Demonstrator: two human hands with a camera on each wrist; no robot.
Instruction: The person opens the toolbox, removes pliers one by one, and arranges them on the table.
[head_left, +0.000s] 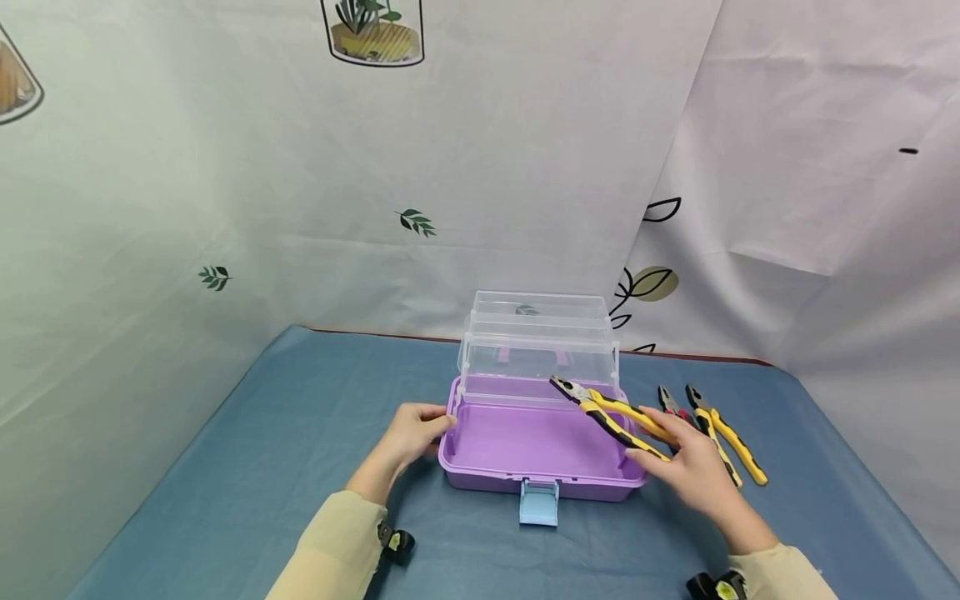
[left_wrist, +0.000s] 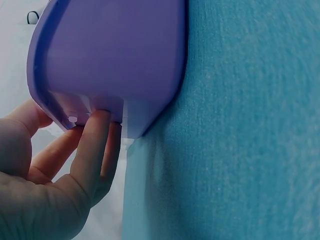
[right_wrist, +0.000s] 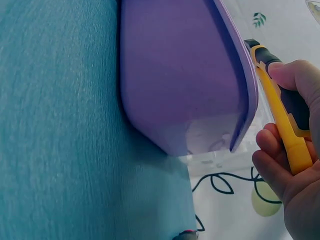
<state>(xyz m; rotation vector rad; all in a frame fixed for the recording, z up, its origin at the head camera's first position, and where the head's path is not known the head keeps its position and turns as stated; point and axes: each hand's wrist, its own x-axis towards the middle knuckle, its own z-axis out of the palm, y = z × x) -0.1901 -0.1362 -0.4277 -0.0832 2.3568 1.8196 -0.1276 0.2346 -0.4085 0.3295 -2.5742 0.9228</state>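
A purple toolbox (head_left: 480, 482) stands on the blue-covered table, its clear lid (head_left: 540, 329) raised at the back and its light blue latch (head_left: 538, 507) hanging down in front. My left hand (head_left: 405, 437) grips the box's left end, thumb at the rim and fingers against the outer wall (left_wrist: 115, 60). In my right hand (head_left: 697, 467) is a pair of yellow and black pliers (head_left: 573, 392), held by the handles. Their head points left over the box's inside, and the handles are spread apart. The right wrist view shows the thumb and fingers around a yellow handle (right_wrist: 294, 150).
Right of the box lie another pair of yellow and black pliers (head_left: 703, 417) and a red-handled pair (head_left: 666, 398), the latter partly hidden by my right hand. A pale printed curtain (head_left: 360, 275) hangs behind the table (head_left: 300, 417) and along its sides.
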